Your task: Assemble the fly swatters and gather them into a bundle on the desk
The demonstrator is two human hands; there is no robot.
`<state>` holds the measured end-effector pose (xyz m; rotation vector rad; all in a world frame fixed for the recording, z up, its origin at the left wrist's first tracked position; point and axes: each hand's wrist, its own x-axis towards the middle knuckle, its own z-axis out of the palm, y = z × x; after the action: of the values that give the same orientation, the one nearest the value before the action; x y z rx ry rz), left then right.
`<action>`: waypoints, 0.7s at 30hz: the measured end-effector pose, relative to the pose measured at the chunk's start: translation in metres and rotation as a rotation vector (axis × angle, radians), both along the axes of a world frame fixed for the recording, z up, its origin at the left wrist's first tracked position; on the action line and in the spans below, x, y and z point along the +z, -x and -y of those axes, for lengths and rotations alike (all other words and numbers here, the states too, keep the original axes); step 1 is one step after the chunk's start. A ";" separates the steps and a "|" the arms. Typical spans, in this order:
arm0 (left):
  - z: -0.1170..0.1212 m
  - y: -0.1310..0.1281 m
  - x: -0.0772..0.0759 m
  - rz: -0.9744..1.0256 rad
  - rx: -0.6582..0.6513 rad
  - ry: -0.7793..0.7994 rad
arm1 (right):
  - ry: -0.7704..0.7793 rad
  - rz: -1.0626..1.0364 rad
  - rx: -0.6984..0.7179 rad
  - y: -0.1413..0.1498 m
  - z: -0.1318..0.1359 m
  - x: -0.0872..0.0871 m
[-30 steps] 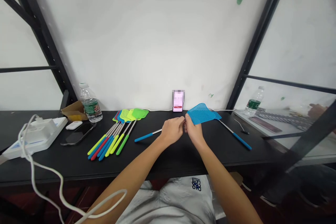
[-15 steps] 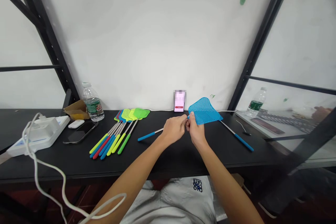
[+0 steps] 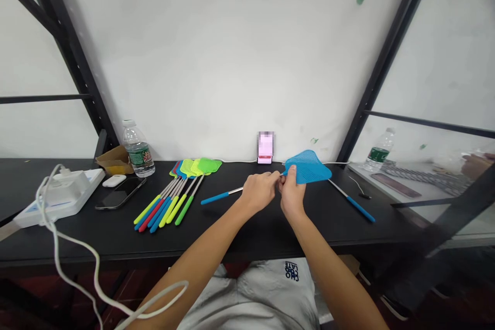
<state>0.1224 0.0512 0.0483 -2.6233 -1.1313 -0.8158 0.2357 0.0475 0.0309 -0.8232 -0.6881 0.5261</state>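
Observation:
A blue fly swatter [image 3: 308,167] is held between my two hands above the black table, its perforated head out to the right. My left hand [image 3: 260,190] is wrapped round the metal shaft, and the blue grip sticks out to the left. My right hand [image 3: 292,195] pinches the base of the head, thumb on top. The joint between shaft and head is partly hidden by my fingers. Another swatter with a blue handle [image 3: 359,208] lies to the right, its head end hidden behind the held one. Several swatters in mixed colours [image 3: 174,196] lie fanned out at left.
A phone [image 3: 265,147] leans against the wall. At left are a water bottle [image 3: 139,150], a small cardboard box [image 3: 115,161], a dark phone [image 3: 120,193], a white case [image 3: 114,180] and a power strip [image 3: 58,198] with loose white cables. A black frame post [image 3: 381,62] rises at right.
Both hands have shifted slightly right with the blue swatter. Its head looks flatter and turned a little. The view has moved slightly.

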 end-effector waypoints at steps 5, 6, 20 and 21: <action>-0.004 0.010 -0.004 0.022 0.066 -0.010 | 0.063 -0.095 0.056 -0.025 -0.005 0.010; -0.005 0.011 -0.005 0.021 0.067 -0.011 | 0.056 -0.082 0.059 -0.027 -0.004 0.010; 0.000 0.005 -0.008 0.103 0.035 0.014 | 0.004 0.247 0.092 0.002 0.005 -0.001; 0.000 0.005 -0.008 0.108 0.034 0.013 | 0.009 0.251 0.086 0.002 0.006 -0.001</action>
<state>0.1172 0.0512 0.0404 -2.5908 -1.2079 -0.9563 0.2342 0.0420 0.0298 -0.8794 -0.9561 0.5077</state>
